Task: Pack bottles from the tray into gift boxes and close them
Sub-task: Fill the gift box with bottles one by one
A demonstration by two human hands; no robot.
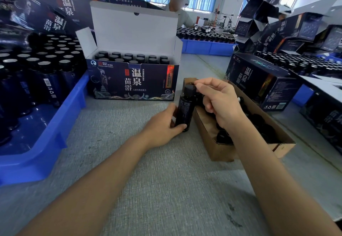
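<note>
In the head view, a dark bottle (185, 108) is held nearly upright in front of the person, just beside the left wall of a brown cardboard box (220, 152). Whether its base touches the desk (148, 180) cannot be told. Its lower body is gripped by the left hand (162, 125), with the thumb laid across the front near the base and the fingers wrapped behind. Its black cap (189, 90) is pinched at the upper right edge between the thumb and forefinger of the right hand (219, 100), whose other fingers are curled. The right forearm is stretched over the brown cardboard box, in which dark rounded items are seen; what they are cannot be made out.

Behind the bottle, an open gift box (133, 82) is stood on the desk, its white lid raised and rows of black-capped bottles set inside it. At the left, a blue tray (46, 143) is filled at its far end with upright dark bottles, while its near end is bare. To the right, a closed gift box (259, 80) is placed near the brown box. More trays of bottles and stacked printed boxes are seen farther back, and another person (177, 11) is seated behind the open gift box.
</note>
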